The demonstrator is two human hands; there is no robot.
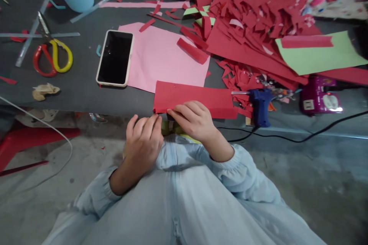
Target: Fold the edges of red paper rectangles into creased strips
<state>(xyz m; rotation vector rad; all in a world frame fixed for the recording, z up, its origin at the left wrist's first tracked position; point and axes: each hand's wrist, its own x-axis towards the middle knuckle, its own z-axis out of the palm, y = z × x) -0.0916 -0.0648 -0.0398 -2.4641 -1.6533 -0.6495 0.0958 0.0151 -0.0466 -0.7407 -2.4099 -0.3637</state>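
A rectangular piece of red paper point(192, 93) lies along the near edge of the table, its front margin folded into a narrow strip. My right hand point(194, 120) grips that folded margin, fingers bent together and pressed near the middle. At the paper's near left corner is my left hand point(145, 136), fingers curled over the table edge with the tips against the fold. Both thumbs are hidden. Just right of the paper sits a blue glue gun point(261, 105), its metal nozzle pointing left over the paper's right end.
Beyond the paper are a pink sheet point(166, 57), a phone point(115, 58) and red-and-yellow-handled scissors point(51, 51). Cut red scraps point(253, 11) pile up at the back right, beside a green sheet point(319, 55). A purple device point(320, 97) and black cable point(310, 136) lie right.
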